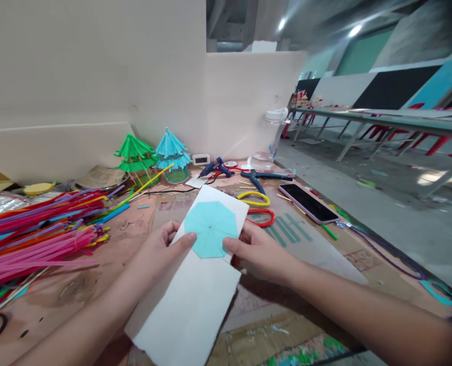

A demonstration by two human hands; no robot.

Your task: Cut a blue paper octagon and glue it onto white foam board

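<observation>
Cardboard covers the desk [96,284], and pale walls stand behind it. Near the middle, the left hand [160,249] is pinched on the left edge of a white card [195,300], with the thumb pressed just beside a blue paper shape. The right hand [256,251] is pinched on the card's right edge, and its thumb tip is laid on the blue shape's edge. Both hands are about equally near to it.

The blue octagon [211,227] is seen between the two thumbs, at about 12 o'clock from the hands. It is flat, has eight sides, and thin fold lines run out from its centre like an umbrella top. It lies on the far half of the card. The card's long side runs from about 7 o'clock near the body to 1 o'clock far away.

At 9 o'clock a big pile of coloured straws [38,223] is heaped. At 11 o'clock two little paper towers [153,155], one green and one blue, are stood. At 1 o'clock scissors [258,206] with yellow and red handles are laid, and a phone [307,203] is seen past them.
</observation>
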